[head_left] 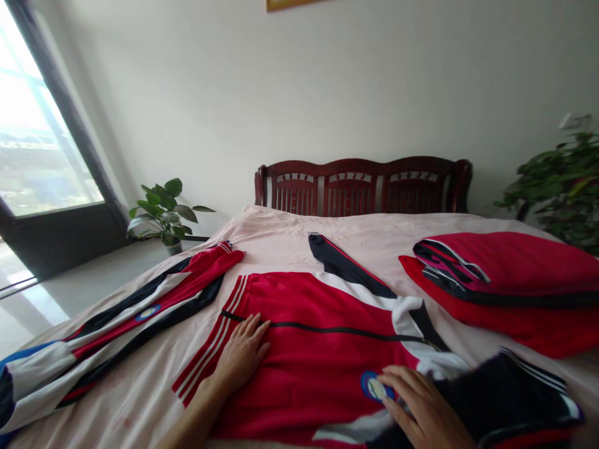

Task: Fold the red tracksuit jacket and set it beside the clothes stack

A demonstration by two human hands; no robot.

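I have the red jacket at six o'clock on the bed, near edge cut off. The left hand lies flat on it, gripping nothing; the right hand, fingers bent, partly hides the badge, and I can't tell whether it pinches cloth.

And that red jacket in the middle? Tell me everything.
The red jacket lies spread on the bed, its white-striped hem at the left. The fabric looks smooth, with white and dark shoulder panels. A dark zip runs down its front, a round, blue-rimmed badge beside it. One dark sleeve stretches toward the headboard. The left hand lies on it near the hem; the right hand partly covers the badge.
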